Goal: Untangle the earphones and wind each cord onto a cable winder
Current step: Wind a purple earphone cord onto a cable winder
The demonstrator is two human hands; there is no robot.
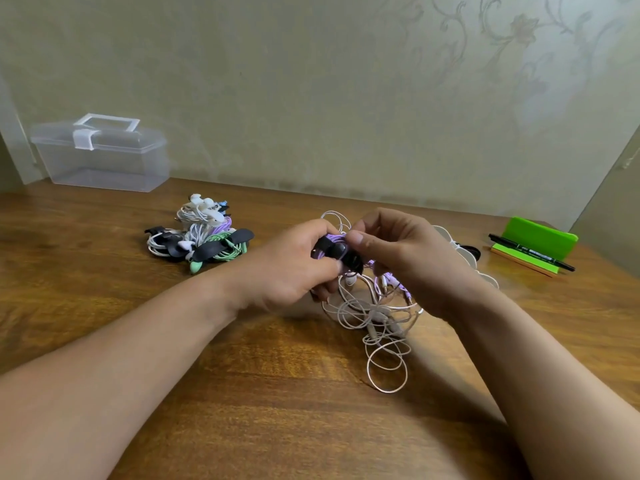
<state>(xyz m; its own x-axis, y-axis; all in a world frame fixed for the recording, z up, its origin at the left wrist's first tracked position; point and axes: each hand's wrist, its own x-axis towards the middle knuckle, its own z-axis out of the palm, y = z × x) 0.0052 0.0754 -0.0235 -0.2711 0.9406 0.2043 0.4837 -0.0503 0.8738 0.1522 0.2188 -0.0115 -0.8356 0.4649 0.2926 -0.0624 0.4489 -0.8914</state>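
Near edge: both bare forearms come in over the near edge of the wooden desk (242, 393) and meet around its middle, a little right of centre.

Middle, nearest item: a tangle of pale cords (367, 313) lies on the desk under and just nearer than the hands. One loose loop trails from it toward the near edge. Small plugs and earbuds show within it, and its strands cross one another.

Hands: the left hand (287, 271) is raised just above the tangle. Its fingers are curled round a black winder (337, 252) with the thumb pressed on the near face. The right hand (408, 258) faces it and touches the same item. Its thumb and forefinger are closed in a pinch on the purple cord (334, 239) where that cord sits on top of the winder. Its other fingers are bent inward. More purple cord hangs below the right hand into the pale tangle.

Behind the right wrist: white scalloped pieces (464, 251) lie on the desk, partly hidden. Their kind cannot be determined.

Left of the hands and farther back: a pile of wound earphones (201, 233) rests on the desk, well apart from the tangle. It holds white, green and purple cords on black and white winders.

Far right edge: a green pad (538, 239) has a black marker (531, 252) lying across its near side.

Far left corner: a clear plastic box (104, 161) stands against the wall, lid on, white handle folded flat.
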